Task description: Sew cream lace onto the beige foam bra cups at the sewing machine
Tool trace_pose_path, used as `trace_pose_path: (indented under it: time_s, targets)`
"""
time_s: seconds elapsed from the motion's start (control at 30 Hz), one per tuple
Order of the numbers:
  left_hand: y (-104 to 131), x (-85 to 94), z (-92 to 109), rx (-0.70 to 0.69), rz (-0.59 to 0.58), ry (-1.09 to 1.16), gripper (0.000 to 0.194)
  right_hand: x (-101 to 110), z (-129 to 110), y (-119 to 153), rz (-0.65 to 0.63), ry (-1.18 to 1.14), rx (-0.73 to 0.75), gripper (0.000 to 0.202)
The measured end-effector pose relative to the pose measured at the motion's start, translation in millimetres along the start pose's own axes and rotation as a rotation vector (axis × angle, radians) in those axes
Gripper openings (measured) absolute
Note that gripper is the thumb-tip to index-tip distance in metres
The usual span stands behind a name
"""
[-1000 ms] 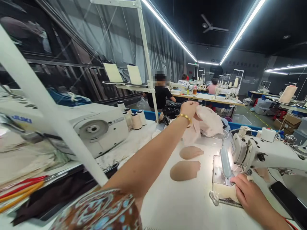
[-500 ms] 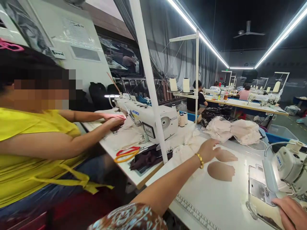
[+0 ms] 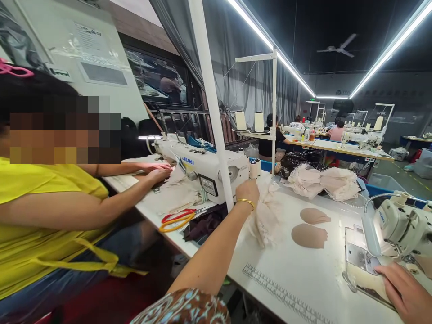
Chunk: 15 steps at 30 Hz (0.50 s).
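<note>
My left hand (image 3: 248, 193), with a gold bracelet at the wrist, is closed on the edge of a cream lace fabric piece (image 3: 266, 216); the fingertips are hidden behind the hand. The lace hangs in loose folds to the right of the hand, down onto the white table (image 3: 270, 270). Two tan rounded pieces (image 3: 308, 236) lie flat to the right of the lace. At the lower right, my right hand (image 3: 407, 288) rests with fingers stretched out at the metal plate of a sewing machine (image 3: 400, 222). It holds nothing visible.
A co-worker in yellow (image 3: 50, 216) sits at the left by another sewing machine (image 3: 216, 168). Red and orange-handled scissors (image 3: 177, 220) lie there beside dark cloth. A white post (image 3: 211, 99) rises between the tables. More cream lace (image 3: 324, 180) is piled at the back.
My left hand has moved left from beside the tan pieces to the lace fabric and closed on it. The lace is bunched up and shifted. My right hand stays at the machine plate.
</note>
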<state>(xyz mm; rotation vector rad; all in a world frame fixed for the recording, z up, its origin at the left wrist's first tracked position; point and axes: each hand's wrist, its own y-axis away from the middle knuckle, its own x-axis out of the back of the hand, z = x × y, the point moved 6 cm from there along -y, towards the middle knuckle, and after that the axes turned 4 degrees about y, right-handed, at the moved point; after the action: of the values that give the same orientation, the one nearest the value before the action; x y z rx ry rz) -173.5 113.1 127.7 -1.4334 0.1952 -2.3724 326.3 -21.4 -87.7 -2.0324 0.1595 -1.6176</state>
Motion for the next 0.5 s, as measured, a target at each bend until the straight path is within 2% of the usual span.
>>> trace_pose_path:
  time_s: [0.07, 0.13, 0.23, 0.27, 0.3, 0.37, 0.4, 0.43, 0.47, 0.5]
  targets:
    - [-0.9, 18.0, 9.3, 0.000, 0.075, 0.079, 0.021, 6.9, -8.8, -1.2, 0.021, -0.013, 0.014, 0.029]
    - [8.0, 36.7, 27.1, -0.063, 0.114, 0.169, 0.019, 13.2, -30.7, -5.7, 0.002, -0.072, 0.072, 0.023]
    - [45.8, 52.7, 65.2, -0.233, 0.061, 0.315, 0.021, 25.2, -91.8, -14.5, -0.055, -0.287, 0.146, 0.020]
    - [64.2, 52.2, 80.2, -0.316, 0.008, 0.385, 0.020, 32.3, -115.4, -17.5, -0.039, -0.393, 0.122, 0.027]
    - [86.5, 48.2, 99.1, -0.474, -0.111, 0.555, 0.018, 41.1, -134.7, -20.6, 0.016, -0.491, 0.013, 0.042]
    - [135.9, 30.4, 130.9, -0.762, -0.428, 0.720, 0.017, 55.5, -176.1, -25.8, 0.040, -0.730, -0.127, 0.075]
    - [160.0, 20.7, 141.7, -0.906, -0.564, 0.756, 0.018, 63.6, -195.9, -29.3, 0.041, -0.824, -0.139, 0.079]
    - [178.6, 12.4, 147.3, -1.008, -0.636, 0.813, 0.018, 71.3, -212.1, -33.1, 0.029, -0.875, -0.142, 0.071]
    - [188.5, 4.2, 147.8, -1.028, -0.648, 0.904, 0.020, 78.2, -223.9, -36.9, 0.009, -0.903, -0.146, 0.052]
    - [192.7, -6.2, 144.8, -0.989, -0.657, 1.009, 0.029, 84.5, -228.4, -39.5, 0.019, -0.940, -0.191, 0.038]
